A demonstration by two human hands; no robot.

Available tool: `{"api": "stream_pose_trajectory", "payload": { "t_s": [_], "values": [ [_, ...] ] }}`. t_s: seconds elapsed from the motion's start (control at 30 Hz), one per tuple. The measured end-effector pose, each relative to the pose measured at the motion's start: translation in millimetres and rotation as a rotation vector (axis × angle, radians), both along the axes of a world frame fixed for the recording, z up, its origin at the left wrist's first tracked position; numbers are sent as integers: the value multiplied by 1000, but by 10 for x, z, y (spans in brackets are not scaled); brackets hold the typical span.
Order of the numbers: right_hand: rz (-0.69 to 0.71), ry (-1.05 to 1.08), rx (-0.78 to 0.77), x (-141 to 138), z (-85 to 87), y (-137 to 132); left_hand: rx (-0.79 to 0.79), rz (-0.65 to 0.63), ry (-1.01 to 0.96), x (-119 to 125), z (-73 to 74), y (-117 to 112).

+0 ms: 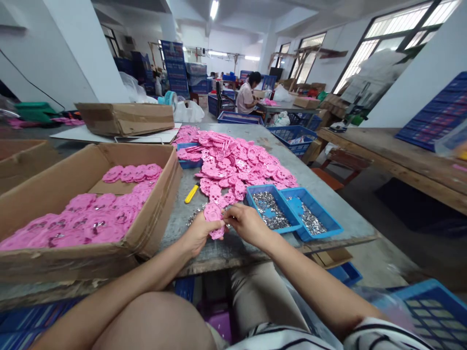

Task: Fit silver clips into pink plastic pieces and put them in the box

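My left hand (199, 235) grips a flat pink plastic piece (212, 214) by its lower side, thumb across its face. Against that piece's right edge, my right hand (243, 221) has thumb and fingers pinched together; what sits between them is too small to make out. Small shiny metal parts (197, 214) lie on the table just behind my hands. Beyond them spreads a large heap of similar pink pieces (233, 163). To the right of my right hand, two blue trays (292, 219) hold many small metal parts.
A cardboard box (155, 228) with rows of pink pieces stands at left. A yellow-handled tool (191, 194) lies beside it. Behind the heap is a small blue tray (189, 164). A shallow carton (127, 119) rests at the back left. Another person (246, 95) sits at a far table.
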State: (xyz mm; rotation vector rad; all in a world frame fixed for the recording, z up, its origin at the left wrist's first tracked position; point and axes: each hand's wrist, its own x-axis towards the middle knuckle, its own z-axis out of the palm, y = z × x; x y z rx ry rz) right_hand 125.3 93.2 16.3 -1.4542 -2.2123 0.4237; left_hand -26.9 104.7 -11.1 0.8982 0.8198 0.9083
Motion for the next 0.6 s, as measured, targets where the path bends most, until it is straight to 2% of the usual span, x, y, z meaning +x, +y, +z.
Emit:
{"api": "stream_pose_trajectory", "payload": {
  "t_s": [0.13,0.33,0.6],
  "values": [
    [-30,-6,8,19,-1,-16,-7,5,-30,21,31,-13],
    [-39,103,21,6,-79,-44,-25,34,-45,24,7,-5],
    [-166,387,-149,-68,-124,-7,-57,84,-36,17,57,-4]
  ]
}}
